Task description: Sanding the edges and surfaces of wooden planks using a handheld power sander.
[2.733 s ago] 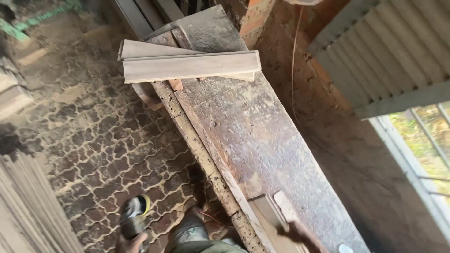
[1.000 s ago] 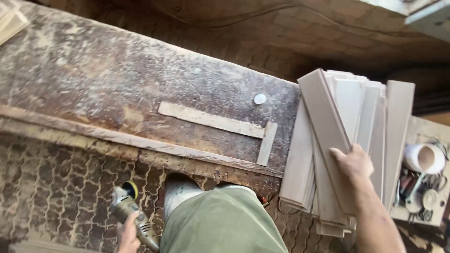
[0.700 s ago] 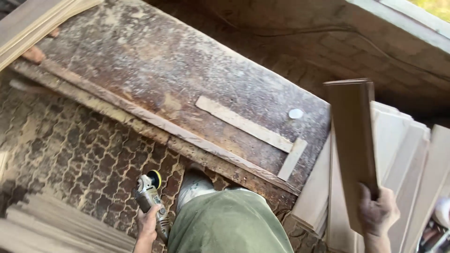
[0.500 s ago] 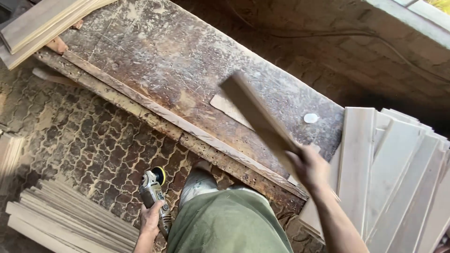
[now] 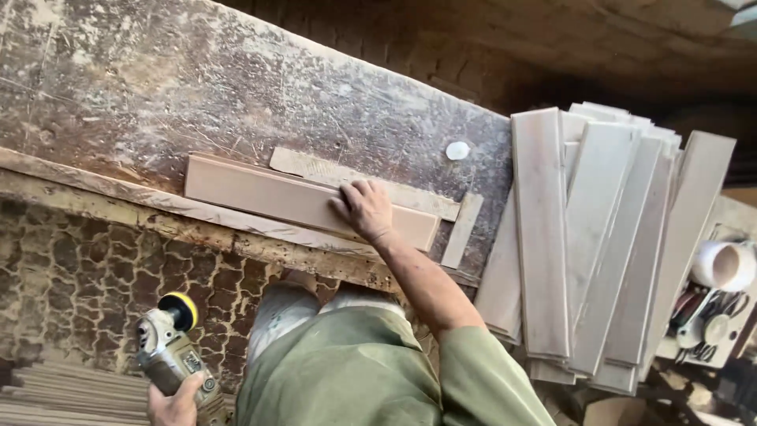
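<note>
A flat wooden board (image 5: 268, 193) lies on the worn workbench (image 5: 236, 87), set against two thin guide strips (image 5: 461, 229) that form a corner. My right hand (image 5: 363, 207) presses down on the board's right part, fingers spread on its surface. My left hand (image 5: 175, 401) hangs low beside my leg and grips an angle grinder (image 5: 169, 347) with a yellow sanding pad.
A stack of several similar boards (image 5: 599, 237) lies on the bench to the right. A small white disc (image 5: 457, 150) sits beside it. More boards (image 5: 63, 390) are piled on the patterned floor at lower left. Tape rolls and tools (image 5: 717, 292) fill the far right.
My right hand took one board off the right stack, swung it leftward and laid it flat against the guide strips. The grinder stayed low in my left hand.
</note>
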